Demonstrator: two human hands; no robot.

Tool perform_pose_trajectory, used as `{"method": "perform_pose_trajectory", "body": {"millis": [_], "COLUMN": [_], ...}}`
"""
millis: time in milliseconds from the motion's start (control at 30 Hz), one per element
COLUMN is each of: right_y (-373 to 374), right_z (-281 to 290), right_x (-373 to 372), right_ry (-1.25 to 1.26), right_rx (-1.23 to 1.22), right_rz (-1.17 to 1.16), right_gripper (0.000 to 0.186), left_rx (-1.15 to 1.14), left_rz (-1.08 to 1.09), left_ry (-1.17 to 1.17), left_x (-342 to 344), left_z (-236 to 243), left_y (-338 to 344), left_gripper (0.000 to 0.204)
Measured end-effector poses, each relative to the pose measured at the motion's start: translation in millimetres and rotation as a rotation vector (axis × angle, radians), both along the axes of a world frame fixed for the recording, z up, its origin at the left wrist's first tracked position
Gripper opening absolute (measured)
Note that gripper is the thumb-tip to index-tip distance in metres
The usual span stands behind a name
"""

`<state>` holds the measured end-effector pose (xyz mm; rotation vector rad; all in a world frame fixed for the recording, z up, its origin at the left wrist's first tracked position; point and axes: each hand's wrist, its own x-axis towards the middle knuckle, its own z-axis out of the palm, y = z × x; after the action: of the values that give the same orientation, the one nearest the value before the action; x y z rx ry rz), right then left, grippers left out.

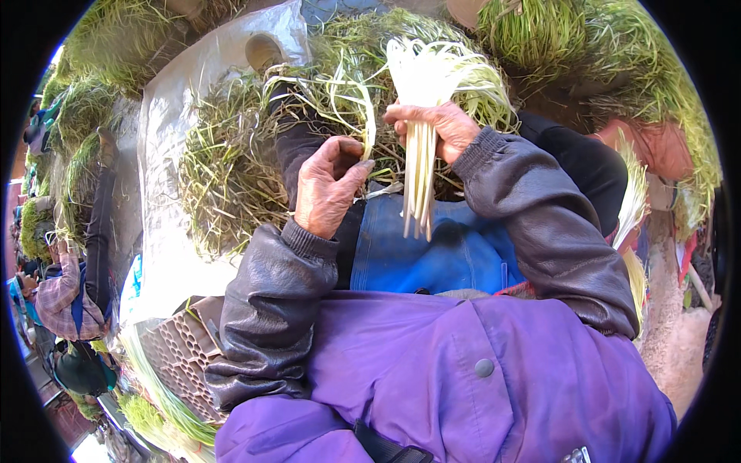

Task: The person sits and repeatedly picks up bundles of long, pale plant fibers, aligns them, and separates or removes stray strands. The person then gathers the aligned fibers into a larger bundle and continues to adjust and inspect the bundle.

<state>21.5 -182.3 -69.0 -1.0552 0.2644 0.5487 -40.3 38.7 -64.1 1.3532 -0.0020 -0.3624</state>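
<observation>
Right hand clenched around a bunch of pale stalks, white ends hanging down over the blue apron, green tips fanning upward above the fist. Left hand just beside that bunch, on its left, fingers curled and pinching a single thin leaf that bends up and away from the fist. Both wrists in dark leather sleeves, meeting above the apron. Below the apron, a purple jacket with a round grey snap.

Beyond the apron, a loose heap of green and yellow trimmings spread over a grey plastic sheet. More green heaps further up and to the right of the bunch. Left of the jacket, a plastic crate with a honeycomb wall, a few long green stalks lying against it. Far to the left of the apron, another person in a checked shirt, small and partly cut off at the edge.
</observation>
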Motion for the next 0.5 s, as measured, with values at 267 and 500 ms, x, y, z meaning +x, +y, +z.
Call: {"method": "perform_pose_trajectory", "body": {"millis": [267, 500], "right_y": [11.6, 11.2], "right_z": [-5.6, -1.2], "right_x": [-6.6, -6.7], "right_ry": [0.023, 0.033], "right_rx": [0.048, 0.077], "right_rz": [0.035, 0.054], "right_gripper": [0.019, 0.021], "left_rx": [-0.167, -0.219], "left_rz": [-0.107, -0.094], "left_ry": [0.224, 0.219], "left_x": [0.9, 1.1], "left_z": [2.4, 1.6], "left_y": [-3.7, -6.4], "left_gripper": [0.018, 0.012]}}
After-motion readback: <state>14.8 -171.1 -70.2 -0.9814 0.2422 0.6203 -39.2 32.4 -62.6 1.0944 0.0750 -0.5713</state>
